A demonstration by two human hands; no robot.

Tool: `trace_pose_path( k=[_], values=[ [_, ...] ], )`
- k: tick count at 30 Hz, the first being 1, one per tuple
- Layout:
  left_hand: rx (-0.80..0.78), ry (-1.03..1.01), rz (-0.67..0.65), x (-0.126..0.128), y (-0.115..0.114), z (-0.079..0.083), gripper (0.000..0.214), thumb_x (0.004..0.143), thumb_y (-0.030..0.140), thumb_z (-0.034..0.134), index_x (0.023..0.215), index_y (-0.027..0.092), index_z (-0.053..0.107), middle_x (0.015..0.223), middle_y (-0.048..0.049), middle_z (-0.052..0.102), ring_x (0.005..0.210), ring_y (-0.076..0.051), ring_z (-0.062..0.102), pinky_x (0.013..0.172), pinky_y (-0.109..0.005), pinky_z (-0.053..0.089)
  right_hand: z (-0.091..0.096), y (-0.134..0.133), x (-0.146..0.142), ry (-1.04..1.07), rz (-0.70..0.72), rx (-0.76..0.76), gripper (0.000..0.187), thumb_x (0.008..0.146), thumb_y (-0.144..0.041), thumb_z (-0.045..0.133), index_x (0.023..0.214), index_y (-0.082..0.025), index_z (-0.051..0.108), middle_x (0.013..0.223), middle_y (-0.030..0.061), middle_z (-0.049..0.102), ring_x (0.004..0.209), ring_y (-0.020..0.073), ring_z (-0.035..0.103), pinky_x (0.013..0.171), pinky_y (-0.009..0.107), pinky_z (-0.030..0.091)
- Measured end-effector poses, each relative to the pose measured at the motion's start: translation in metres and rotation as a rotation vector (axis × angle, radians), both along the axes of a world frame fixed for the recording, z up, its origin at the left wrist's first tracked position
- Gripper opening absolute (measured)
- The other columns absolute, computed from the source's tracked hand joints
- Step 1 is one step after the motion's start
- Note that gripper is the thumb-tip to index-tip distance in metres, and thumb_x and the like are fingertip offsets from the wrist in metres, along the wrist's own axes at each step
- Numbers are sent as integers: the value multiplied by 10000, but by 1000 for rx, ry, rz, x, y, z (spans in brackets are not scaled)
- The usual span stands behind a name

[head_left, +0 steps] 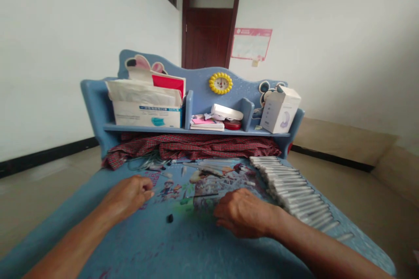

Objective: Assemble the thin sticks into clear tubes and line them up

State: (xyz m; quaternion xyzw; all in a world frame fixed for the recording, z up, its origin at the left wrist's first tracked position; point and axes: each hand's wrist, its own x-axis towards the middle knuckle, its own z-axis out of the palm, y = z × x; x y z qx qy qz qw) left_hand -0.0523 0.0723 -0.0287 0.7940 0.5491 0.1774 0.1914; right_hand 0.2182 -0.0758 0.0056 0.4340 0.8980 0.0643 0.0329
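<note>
On your blue desk (196, 248), one small black piece (169, 218) lies between your left hand (127, 198), fingers clenched, and right hand (244, 213), curled down, hold untellable. Twenty-odd grey tubes (294, 192) line the right edge; open surface nearest you.

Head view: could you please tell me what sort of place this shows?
Probably a room in a home: a child's blue desk with cartoon decorations and a yellow clock, a wooden door behind, plain white walls.

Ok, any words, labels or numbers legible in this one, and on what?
None can be read.
White cardboard box with blue print: lettering blurred.
Pink wall poster: blurred.
Yellow flower-shaped clock: numerals too small.
White upright carton at right: too small.
</note>
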Motion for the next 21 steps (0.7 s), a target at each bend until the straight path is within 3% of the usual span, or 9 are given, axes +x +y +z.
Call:
trace_pose_path(
  k=[5,10,21],
  values=[
    [95,156,-59,1,-2,0,177,657,317,455,554,182,505,510,25,502,537,-148,471,517,-225,249,-2,5,-12,-2,31,18,226,854,-317,414,793,-182,584,769,39,657,670,151,580,550,242,366],
    [84,73,-1,3,-7,2,143,656,312,467,588,190,437,454,56,433,491,-125,406,491,-220,224,-1,5,-23,-2,61,11,215,853,-309,421,788,-175,576,764,32,655,678,152,586,571,241,378],
    [92,-4,-51,4,-9,-3,126,684,310,453,641,197,419,484,54,467,486,-130,465,494,-220,281,6,7,-30,46,46,-9,205,851,-284,432,809,-159,588,779,46,647,695,148,587,559,236,346]
  ],
)
